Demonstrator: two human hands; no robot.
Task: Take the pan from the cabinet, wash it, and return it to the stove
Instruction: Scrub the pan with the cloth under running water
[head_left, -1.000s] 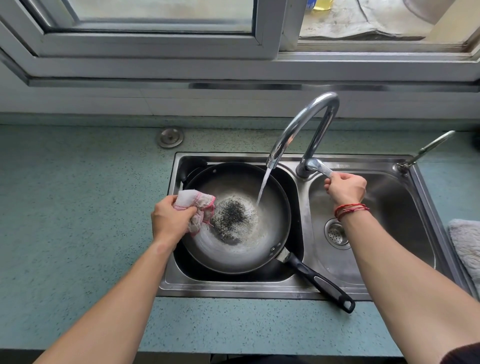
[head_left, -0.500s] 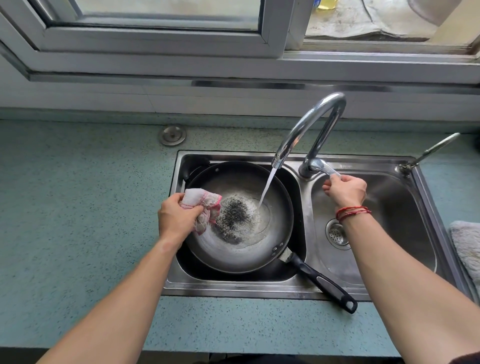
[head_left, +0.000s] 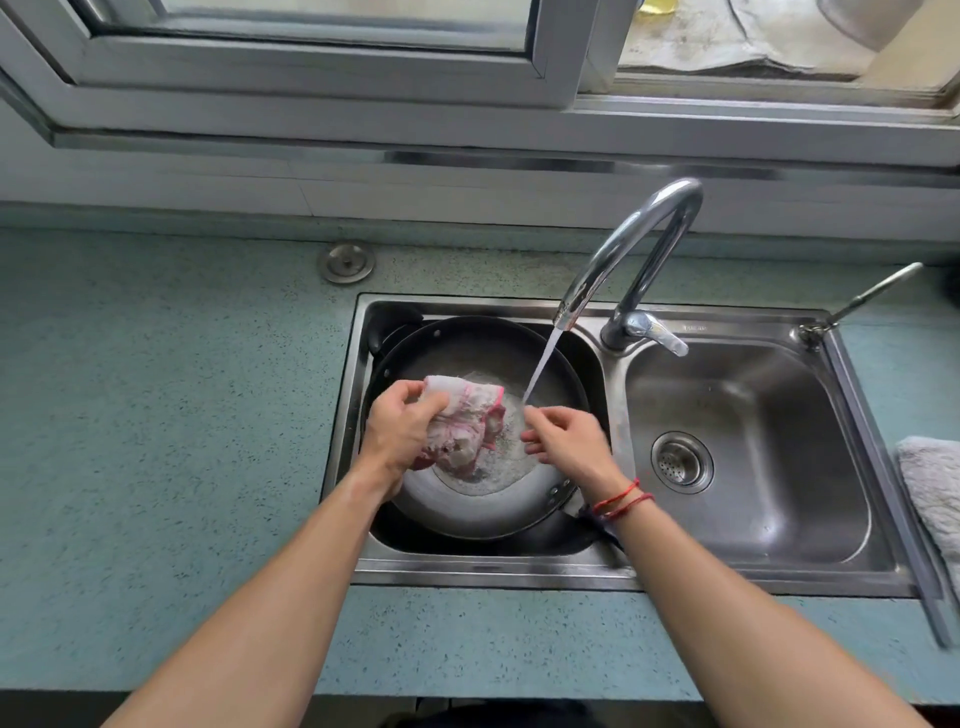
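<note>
A dark metal pan (head_left: 483, 358) lies in the left basin of the steel sink (head_left: 613, 574), holding some water. Its black handle is mostly hidden under my right forearm. A thin stream runs from the curved faucet (head_left: 628, 244) into the pan. My left hand (head_left: 400, 431) grips a bunched pink-and-white cloth (head_left: 467, 426) over the pan's middle. My right hand (head_left: 563, 439) hovers over the pan just right of the cloth, fingers spread and holding nothing, close to the stream.
The right basin (head_left: 748, 467) has a drain strainer (head_left: 680, 460). The faucet lever (head_left: 657, 332) points right. A second thin tap (head_left: 862, 299) stands at the sink's far right corner. A grey towel (head_left: 932, 483) lies on the right counter. A round metal cap (head_left: 346, 262) sits behind.
My right hand let go of the faucet lever and moved left over the pan. My left hand shifted the cloth toward the pan's middle, covering the dark patch.
</note>
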